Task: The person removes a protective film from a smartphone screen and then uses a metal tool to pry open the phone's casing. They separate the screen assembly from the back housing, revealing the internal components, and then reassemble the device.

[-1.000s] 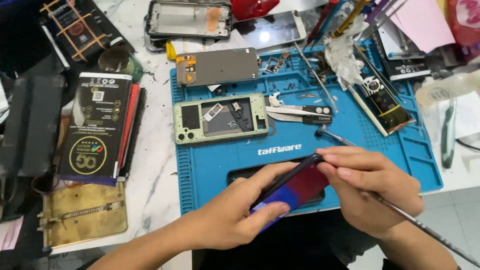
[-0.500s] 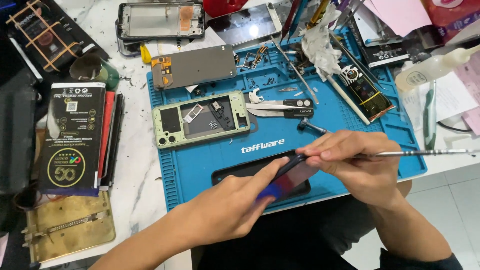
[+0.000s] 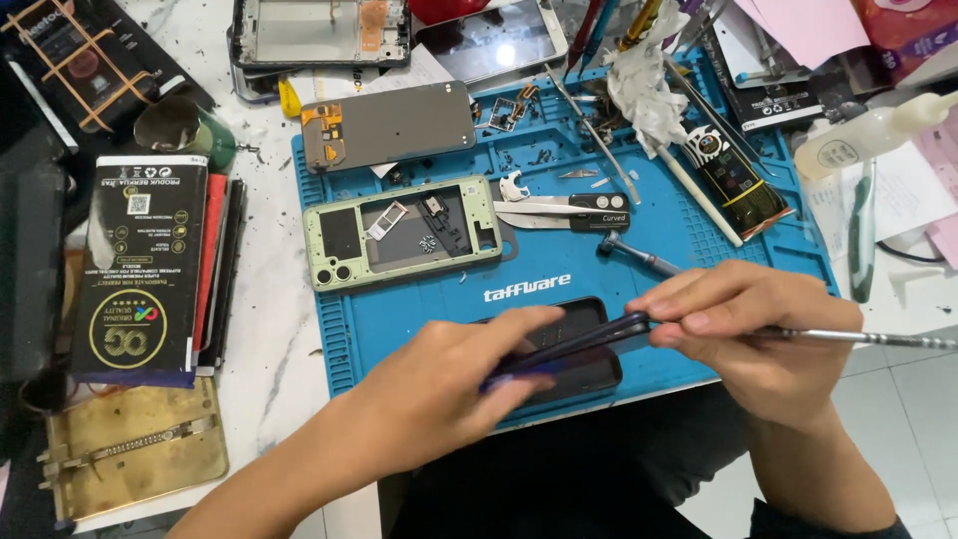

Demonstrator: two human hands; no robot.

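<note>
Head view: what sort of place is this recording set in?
Most likely a phone repair bench. A blue repair mat carries a stripped green phone frame, a grey back cover and tweezers, while the left hand and right hand work on a dark phone.

1. The counter [image 3: 264, 329] is white marble with grey veins, littered with dark specks.
2. A blue work mat [image 3: 429, 319] lies on its middle.
3. Left of the mat lies a stack of flat black packages [image 3: 140, 269].
4. Below them rests a brass-coloured clamp plate [image 3: 130, 449].
5. A green roll [image 3: 185, 130] sits near the mat's upper left corner.
6. A clear squeeze bottle [image 3: 878, 135] lies at the right.
</note>
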